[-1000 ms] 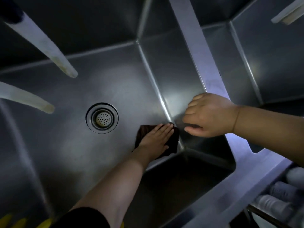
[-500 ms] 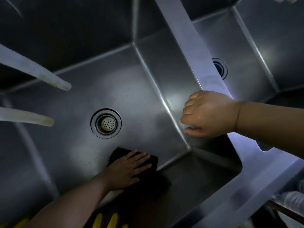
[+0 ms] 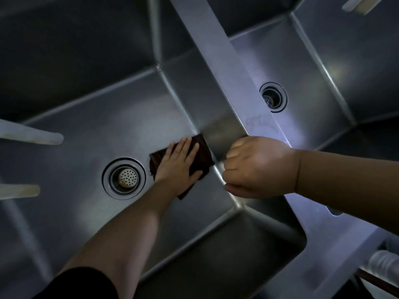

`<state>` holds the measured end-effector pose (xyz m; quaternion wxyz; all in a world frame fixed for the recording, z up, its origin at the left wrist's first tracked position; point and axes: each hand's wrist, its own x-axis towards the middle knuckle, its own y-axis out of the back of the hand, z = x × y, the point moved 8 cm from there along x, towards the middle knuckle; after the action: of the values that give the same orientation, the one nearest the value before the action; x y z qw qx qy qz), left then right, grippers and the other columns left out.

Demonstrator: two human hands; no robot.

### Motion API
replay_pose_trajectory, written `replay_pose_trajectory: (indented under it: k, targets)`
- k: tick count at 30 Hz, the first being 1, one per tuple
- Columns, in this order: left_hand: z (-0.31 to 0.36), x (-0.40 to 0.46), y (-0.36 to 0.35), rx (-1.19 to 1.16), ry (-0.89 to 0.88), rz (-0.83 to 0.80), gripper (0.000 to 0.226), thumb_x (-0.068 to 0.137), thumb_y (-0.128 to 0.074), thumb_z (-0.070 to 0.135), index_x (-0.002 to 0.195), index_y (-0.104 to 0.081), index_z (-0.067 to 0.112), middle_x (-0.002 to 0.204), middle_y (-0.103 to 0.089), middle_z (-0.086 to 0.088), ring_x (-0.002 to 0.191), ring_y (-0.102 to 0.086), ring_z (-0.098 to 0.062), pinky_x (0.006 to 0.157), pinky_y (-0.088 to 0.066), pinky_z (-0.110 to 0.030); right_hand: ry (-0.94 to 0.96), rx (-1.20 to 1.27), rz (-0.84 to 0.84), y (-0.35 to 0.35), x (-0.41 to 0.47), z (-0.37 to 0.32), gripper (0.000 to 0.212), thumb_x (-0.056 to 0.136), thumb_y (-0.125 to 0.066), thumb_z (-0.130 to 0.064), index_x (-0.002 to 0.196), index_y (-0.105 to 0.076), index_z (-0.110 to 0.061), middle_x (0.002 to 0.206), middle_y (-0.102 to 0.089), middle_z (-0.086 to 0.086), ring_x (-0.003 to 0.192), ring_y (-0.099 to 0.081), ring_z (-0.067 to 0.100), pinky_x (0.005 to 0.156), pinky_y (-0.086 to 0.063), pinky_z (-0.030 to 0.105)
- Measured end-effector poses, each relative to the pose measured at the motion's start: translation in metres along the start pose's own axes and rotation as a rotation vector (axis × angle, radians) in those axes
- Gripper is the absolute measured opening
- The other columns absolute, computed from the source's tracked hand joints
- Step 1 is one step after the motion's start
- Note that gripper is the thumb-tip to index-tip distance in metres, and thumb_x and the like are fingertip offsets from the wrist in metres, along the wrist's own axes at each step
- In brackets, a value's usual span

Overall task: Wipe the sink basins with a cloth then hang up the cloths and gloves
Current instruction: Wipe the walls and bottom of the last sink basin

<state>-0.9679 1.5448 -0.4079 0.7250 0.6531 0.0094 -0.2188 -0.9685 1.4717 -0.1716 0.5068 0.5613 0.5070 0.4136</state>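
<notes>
Seen from the head camera, a person leans over a stainless-steel double sink in dim light. The left hand [image 3: 180,164] lies flat, fingers straight and slightly spread, pressing a dark brown cloth [image 3: 200,157] against the floor of the left basin [image 3: 90,130]. The cloth sits folded at the right edge of that floor, its far corner touching the foot of the basin's right wall, and it lies just beside the round drain strainer [image 3: 127,177], whose perforated pale cap shows at the centre of a steel ring. The left forearm reaches down from the bottom of the frame, with a black sleeve [image 3: 79,283] at the upper arm.

The right hand [image 3: 259,167] rests on the steel divider [image 3: 228,67] between the two basins, its fingers curled over the divider's left edge and the thumb tucked under toward the basin wall, gripping the ledge. The right forearm enters from the right edge of the frame.

Beyond the divider, the right basin [image 3: 323,67] shows its own drain [image 3: 273,98], partly hidden behind the divider's rim. Two pale, blurred spout-like shapes [image 3: 34,134] jut in from the left edge above the left basin, one above the other. Another pale shape [image 3: 360,3] shows at the top right corner. At the lower right, below the sink's front rim, a blurred cylindrical object [image 3: 382,262] cannot be identified.
</notes>
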Motion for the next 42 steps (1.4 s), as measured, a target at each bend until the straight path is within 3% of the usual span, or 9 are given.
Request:
replay_pose_trajectory:
  k: [9, 17, 24, 29, 31, 33, 35, 38, 42]
  targets:
    - [-0.1, -0.004, 0.01, -0.034, 0.262, 0.098, 0.077, 0.087, -0.006, 0.064, 0.147, 0.014, 0.021, 0.159, 0.002, -0.009, 0.146, 0.005, -0.022, 0.115, 0.014, -0.04, 0.023, -0.008, -0.019, 0.001, 0.004, -0.003, 0.031, 0.084, -0.059, -0.022, 0.056, -0.05, -0.014, 0.053, -0.048, 0.003, 0.049, -0.045, 0.023, 0.057, -0.044, 0.031]
    - [-0.186, -0.091, 0.008, -0.127, 0.422, 0.129, 0.075, 0.094, -0.042, 0.048, 0.151, -0.012, 0.01, 0.156, -0.014, -0.021, 0.144, -0.01, -0.034, 0.115, 0.002, -0.046, 0.044, -0.047, -0.028, 0.0, 0.005, -0.006, 0.033, 0.085, -0.053, -0.022, 0.053, -0.049, -0.014, 0.051, -0.047, 0.003, 0.046, -0.046, 0.025, 0.055, -0.047, 0.03]
    - [-0.193, -0.189, -0.02, -0.311, 0.857, -0.015, 0.077, 0.096, -0.036, 0.047, 0.15, 0.003, 0.008, 0.158, 0.004, -0.019, 0.145, 0.006, -0.033, 0.115, 0.005, -0.048, 0.02, -0.078, -0.085, -0.004, 0.005, -0.006, 0.037, 0.087, -0.044, -0.028, 0.053, -0.053, -0.016, 0.05, -0.051, 0.001, 0.046, -0.05, 0.026, 0.056, -0.049, 0.028]
    - [-0.14, -0.251, -0.055, -0.409, 1.021, -0.26, 0.084, 0.095, -0.024, 0.057, 0.146, 0.021, 0.009, 0.155, 0.022, -0.018, 0.143, 0.019, -0.032, 0.115, 0.01, -0.046, -0.032, -0.196, -0.355, -0.016, 0.012, -0.014, 0.025, 0.071, -0.07, -0.019, 0.054, -0.052, -0.018, 0.05, -0.054, -0.001, 0.046, -0.053, 0.023, 0.053, -0.048, 0.027]
    - [-0.113, -0.265, -0.068, -0.432, 1.02, -0.331, 0.087, 0.093, -0.022, 0.061, 0.143, 0.026, 0.008, 0.152, 0.027, -0.019, 0.141, 0.024, -0.033, 0.113, 0.013, -0.046, -0.094, -0.211, -0.419, -0.022, 0.017, -0.017, 0.021, 0.07, -0.071, -0.018, 0.058, -0.054, -0.017, 0.054, -0.057, 0.0, 0.05, -0.055, 0.024, 0.054, -0.048, 0.027]
    - [-0.091, -0.267, -0.076, -0.434, 0.971, -0.355, 0.089, 0.092, -0.019, 0.063, 0.138, 0.034, 0.008, 0.149, 0.034, -0.02, 0.139, 0.029, -0.034, 0.111, 0.017, -0.048, -0.122, -0.086, -0.322, -0.02, 0.03, -0.029, 0.02, 0.07, -0.074, -0.021, 0.058, -0.058, -0.015, 0.054, -0.057, 0.002, 0.049, -0.056, 0.025, 0.052, -0.046, 0.028]
    - [-0.079, -0.257, -0.076, -0.427, 0.896, -0.333, 0.089, 0.092, -0.019, 0.063, 0.13, 0.04, 0.009, 0.144, 0.04, -0.018, 0.136, 0.034, -0.034, 0.107, 0.025, -0.048, -0.151, 0.028, -0.254, -0.027, 0.048, -0.042, 0.015, 0.082, -0.063, -0.029, 0.073, -0.062, -0.017, 0.07, -0.064, 0.003, 0.068, -0.063, 0.026, 0.063, -0.047, 0.03]
    - [-0.073, -0.227, -0.067, -0.359, 0.709, -0.287, 0.09, 0.09, -0.023, 0.065, 0.127, 0.041, 0.014, 0.136, 0.048, -0.015, 0.124, 0.05, -0.03, 0.097, 0.037, -0.045, -0.254, 0.139, -0.245, -0.054, 0.067, -0.054, 0.028, 0.095, -0.039, -0.038, 0.102, -0.061, -0.022, 0.099, -0.063, -0.004, 0.096, -0.058, 0.019, 0.082, -0.044, 0.03]
    - [-0.066, -0.182, -0.055, -0.289, 0.466, -0.263, 0.102, 0.083, -0.032, 0.073, 0.131, 0.04, 0.018, 0.139, 0.046, -0.011, 0.123, 0.051, -0.026, 0.099, 0.036, -0.046, -0.394, 0.352, -0.177, -0.081, 0.085, -0.065, 0.031, 0.094, -0.039, -0.037, 0.111, -0.061, -0.024, 0.105, -0.064, -0.005, 0.099, -0.057, 0.018, 0.079, -0.049, 0.035]
